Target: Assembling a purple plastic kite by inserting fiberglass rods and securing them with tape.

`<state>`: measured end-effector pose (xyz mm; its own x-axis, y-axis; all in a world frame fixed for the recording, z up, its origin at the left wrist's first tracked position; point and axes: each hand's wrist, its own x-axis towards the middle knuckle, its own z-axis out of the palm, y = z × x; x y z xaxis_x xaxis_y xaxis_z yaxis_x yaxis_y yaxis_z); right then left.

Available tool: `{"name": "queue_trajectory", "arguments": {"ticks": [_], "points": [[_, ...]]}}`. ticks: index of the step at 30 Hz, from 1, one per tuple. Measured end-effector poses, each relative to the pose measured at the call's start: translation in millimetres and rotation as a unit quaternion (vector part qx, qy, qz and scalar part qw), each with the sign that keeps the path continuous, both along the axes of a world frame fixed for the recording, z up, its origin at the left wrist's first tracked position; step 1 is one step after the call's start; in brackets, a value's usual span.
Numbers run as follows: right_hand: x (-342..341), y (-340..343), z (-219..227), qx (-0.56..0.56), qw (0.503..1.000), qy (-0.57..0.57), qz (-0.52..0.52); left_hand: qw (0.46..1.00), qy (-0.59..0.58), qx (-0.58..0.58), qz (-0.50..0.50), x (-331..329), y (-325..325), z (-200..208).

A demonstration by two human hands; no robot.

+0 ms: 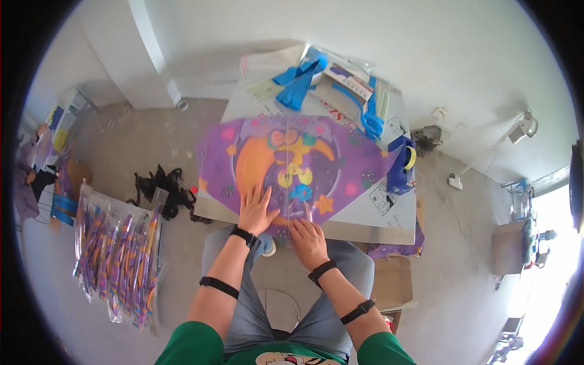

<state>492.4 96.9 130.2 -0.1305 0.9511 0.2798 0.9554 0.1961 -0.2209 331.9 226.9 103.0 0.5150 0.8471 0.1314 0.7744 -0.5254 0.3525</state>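
A purple kite (pixel 356 173), printed with an orange moon, stars and a cartoon animal, lies spread over the table in front of me. A thin pale rod (pixel 288 182) runs down its middle. My left hand (pixel 257 210) rests flat on the kite's lower left part, fingers spread. At the lower tip, just right of the rod, my right hand (pixel 308 240) has its fingers bent and pressed together on the kite's edge. Whatever lies under those fingertips is hidden. Black bands circle both wrists and forearms.
A blue tape dispenser (pixel 398 170) stands at the table's right edge. Blue ribbons (pixel 298 88), an open box (pixel 347 88) and thin sticks lie at the back. Wrapped purple-orange packs (pixel 115 261) are at left, a black tangle (pixel 161 190) on the floor, a cardboard box (pixel 392 281) lower right.
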Motion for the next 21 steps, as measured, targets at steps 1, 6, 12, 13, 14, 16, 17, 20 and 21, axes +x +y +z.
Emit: {"name": "queue_trajectory", "arguments": {"ticks": [1, 6, 12, 13, 14, 16, 17, 20, 21], "points": [[-1, -4, 4, 0.015, 1.0, -0.001, -0.002, 0.999, 0.017, -0.032, 0.004, -7, -9, 5], [5, -17, 49, 0.035, 0.999, 0.033, 0.0, 0.981, 0.055, -0.182, 0.039, -40, -31, 49], [-2, -12, 134, 0.135, 0.986, 0.096, 0.011, 0.984, -0.089, -0.116, -0.099, -68, -67, 79], [-3, -13, 146, 0.149, 0.979, 0.135, 0.006, 0.984, -0.092, -0.11, -0.103, -59, -80, 90], [-4, -14, 159, 0.155, 0.979, 0.131, 0.004, 0.986, -0.1, -0.095, -0.096, -50, -93, 102], [-11, -14, 194, 0.187, 0.963, 0.193, 0.032, 0.994, -0.075, -0.044, -0.059, -42, -108, 111], [-14, -15, 206, 0.192, 0.963, 0.188, 0.034, 0.994, -0.079, -0.038, -0.059, -48, -109, 112], [-3, -30, 250, 0.188, 0.933, 0.302, 0.055, 0.717, -0.481, -0.48, -0.155, -66, -109, 146], [1, -34, 258, 0.188, 0.934, 0.299, 0.055, 0.715, -0.483, -0.481, -0.157, -74, -114, 172]]}}
